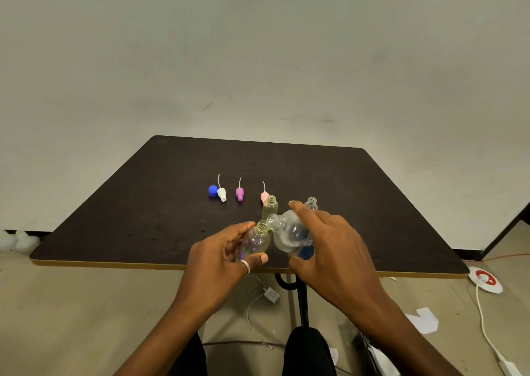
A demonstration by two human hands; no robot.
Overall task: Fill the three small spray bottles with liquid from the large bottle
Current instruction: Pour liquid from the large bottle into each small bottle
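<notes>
Head view: clear large bottle (289,233) is tilted, neck at the mouth of the held small bottle (256,239), above the table (143,203) near edge. Right hand (329,246) fingers wrap the large bottle; left hand (220,249) fingers and thumb curl round the small one. Behind stand a yellow-filled small bottle (270,207) and a third small bottle (311,203), half hidden by the right hand. A blue cap (212,190) and three spray tops (239,193) lie beyond.

Dark table (129,218), white floor socket (485,280)

The right hand (329,246) hides most of the far small bottle (312,203), perhaps empty.
</notes>
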